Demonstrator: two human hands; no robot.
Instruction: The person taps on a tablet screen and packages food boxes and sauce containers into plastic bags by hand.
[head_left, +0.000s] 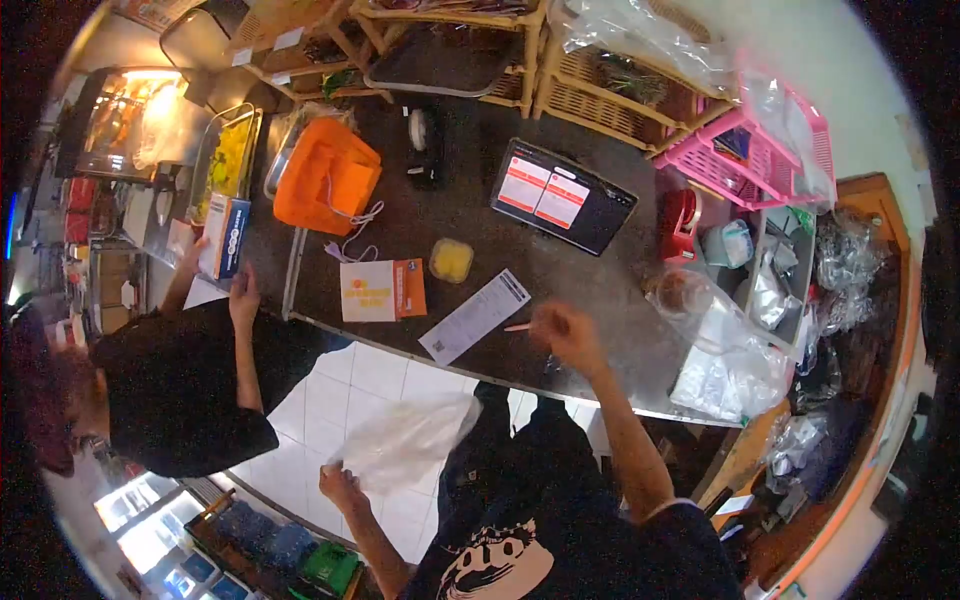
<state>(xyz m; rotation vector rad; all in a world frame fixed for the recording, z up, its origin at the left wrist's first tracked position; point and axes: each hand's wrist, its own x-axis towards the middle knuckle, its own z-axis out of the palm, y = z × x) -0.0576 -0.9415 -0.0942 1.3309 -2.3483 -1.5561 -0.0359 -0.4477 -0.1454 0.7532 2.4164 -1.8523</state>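
Observation:
Beside my body, over the white tiled floor, my left hand (pixel 343 487) grips the edge of a thin translucent plastic bag (pixel 410 440), which is smeared by motion. My right hand (pixel 567 335) is above the front of the dark counter with its fingers curled. A short pinkish sliver shows by its fingertips; I cannot tell whether it is held. To the left of that hand lies a long printed receipt (pixel 473 317). Farther left are a small clear tub of yellow food (pixel 452 260) and a white and orange card (pixel 370 290).
At left, a co-worker's hands hold a blue and white box (pixel 232 237). An orange bag (pixel 325 175) and a tablet (pixel 563 195) occupy the counter's back. A red tape dispenser (pixel 680 225), pink basket (pixel 750 150) and clear plastic bags (pixel 735 365) crowd the right side.

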